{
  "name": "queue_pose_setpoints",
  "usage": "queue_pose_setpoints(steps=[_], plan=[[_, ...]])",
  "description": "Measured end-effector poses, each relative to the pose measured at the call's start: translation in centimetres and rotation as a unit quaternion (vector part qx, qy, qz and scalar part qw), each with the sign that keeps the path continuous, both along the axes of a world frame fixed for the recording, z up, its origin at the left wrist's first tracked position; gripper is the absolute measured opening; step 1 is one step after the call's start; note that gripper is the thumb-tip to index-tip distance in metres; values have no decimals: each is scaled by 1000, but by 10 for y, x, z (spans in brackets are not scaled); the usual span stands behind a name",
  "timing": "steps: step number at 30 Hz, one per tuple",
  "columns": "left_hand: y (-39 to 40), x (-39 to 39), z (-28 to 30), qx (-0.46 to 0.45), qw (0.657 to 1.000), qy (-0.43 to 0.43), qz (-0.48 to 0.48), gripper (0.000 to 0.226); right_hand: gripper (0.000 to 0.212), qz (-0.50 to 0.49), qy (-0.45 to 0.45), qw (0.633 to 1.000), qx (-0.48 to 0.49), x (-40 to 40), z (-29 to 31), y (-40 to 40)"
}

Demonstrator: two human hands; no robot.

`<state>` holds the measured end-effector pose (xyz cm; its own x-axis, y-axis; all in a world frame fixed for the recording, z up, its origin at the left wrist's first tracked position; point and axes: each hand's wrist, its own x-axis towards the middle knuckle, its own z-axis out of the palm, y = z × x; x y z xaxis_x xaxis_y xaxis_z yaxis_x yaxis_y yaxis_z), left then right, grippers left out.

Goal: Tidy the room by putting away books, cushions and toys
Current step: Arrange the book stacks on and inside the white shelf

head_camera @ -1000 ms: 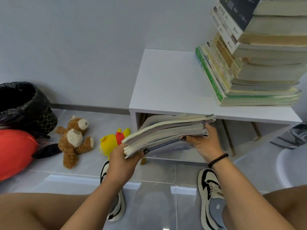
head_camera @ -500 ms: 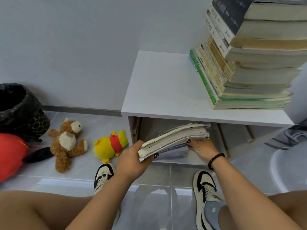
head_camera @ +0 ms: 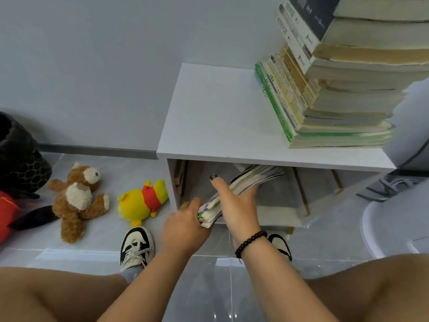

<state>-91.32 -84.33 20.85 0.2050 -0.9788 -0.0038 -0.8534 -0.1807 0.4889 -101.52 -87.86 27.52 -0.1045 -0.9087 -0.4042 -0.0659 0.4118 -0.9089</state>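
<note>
A bundle of thin books (head_camera: 256, 176) is tilted on its side, its far end inside the lower opening of the white cabinet (head_camera: 218, 117). My left hand (head_camera: 185, 226) grips the bundle's near end. Along its right side lies my right hand (head_camera: 235, 206), thumb pointing up and fingers wrapped around the books. A tall, leaning stack of books (head_camera: 336, 101) stands on the cabinet's top at the right. On the floor to the left lie a brown teddy bear (head_camera: 76, 198) and a yellow plush toy in a red shirt (head_camera: 142, 201).
A black bin with a bag (head_camera: 18, 159) and a red cushion (head_camera: 5, 214) sit at the far left. A white rounded seat (head_camera: 394, 228) stands at the right. My knees and shoes (head_camera: 135, 246) are close to the cabinet front.
The bundle went down from level with the cabinet's top edge, turned on its side and entered the lower opening. Both hands moved forward with it.
</note>
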Motion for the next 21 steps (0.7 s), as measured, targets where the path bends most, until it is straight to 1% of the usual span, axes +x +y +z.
queue_pose_setpoints(steps=[1, 4, 6, 8, 10, 12, 14, 16, 18, 19, 21], plan=[[4, -2, -2, -2, 1000, 17, 0, 33, 114, -4, 9, 1000, 2, 4, 0, -1], [17, -5, -5, -12, 997, 77, 20, 35, 94, 13, 73, 997, -22, 10, -4, 4], [24, -4, -7, -9, 995, 95, 37, 34, 88, 48, 101, 992, -52, 15, -5, 10], [28, -1, -8, -10, 992, 116, 57, 34, 87, 92, 118, 986, -77, 23, -3, 12], [28, 3, -9, 0, 991, 118, 68, 29, 84, 138, 130, 977, -99, 35, 2, 11], [26, 7, -7, 22, 991, 105, 82, 23, 75, 184, 135, 967, -112, 44, 7, 9], [21, 14, -5, 13, 989, 103, 108, 20, 68, 227, 120, 958, -125, 49, 13, 4], [15, 21, -2, 18, 991, 71, 110, 18, 74, 273, 100, 945, -152, 47, 18, 4], [10, 23, 0, 40, 994, 33, 99, 22, 86, 308, 112, 928, -176, 41, 15, 7], [9, 22, 1, 43, 994, 32, 99, 28, 89, 320, 123, 922, -181, 37, 12, 9], [9, 16, 3, 41, 992, 49, 108, 38, 88, 324, 130, 919, -183, 28, 4, 8]])
